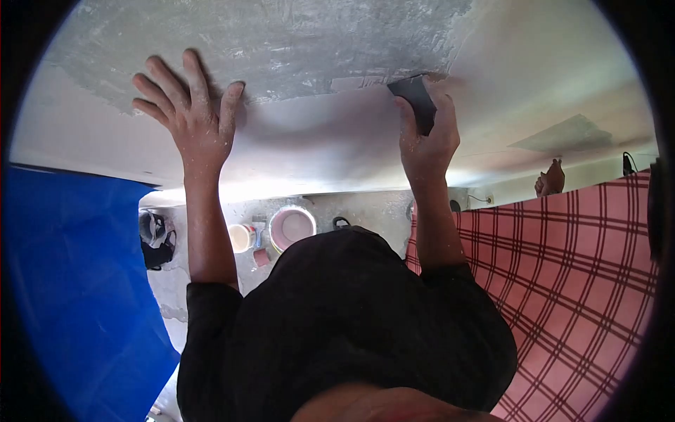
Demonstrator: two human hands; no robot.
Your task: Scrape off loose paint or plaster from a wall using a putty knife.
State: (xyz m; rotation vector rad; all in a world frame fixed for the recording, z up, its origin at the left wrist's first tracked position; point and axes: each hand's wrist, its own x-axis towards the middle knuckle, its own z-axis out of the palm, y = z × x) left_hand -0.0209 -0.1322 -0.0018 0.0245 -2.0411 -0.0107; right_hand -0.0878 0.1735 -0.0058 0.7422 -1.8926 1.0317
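My left hand (198, 113) lies with fingers spread on the wall (321, 126), its fingertips on a rough grey patch (316, 42) of plaster. My right hand (432, 121) grips a dark, flat piece of what looks like sandpaper (414, 95) between thumb and fingers. That piece rests against the wall at the lower right edge of the grey patch, where the smooth pale surface begins. White dust and specks cover both hands.
Below on the concrete floor stand a round bucket (293, 228), a smaller tub (241, 237) and a reddish block (261, 257). A blue sheet (79, 274) hangs at left, a pink checked cloth (569, 274) at right. Another person's hand (551, 179) shows beyond the cloth.
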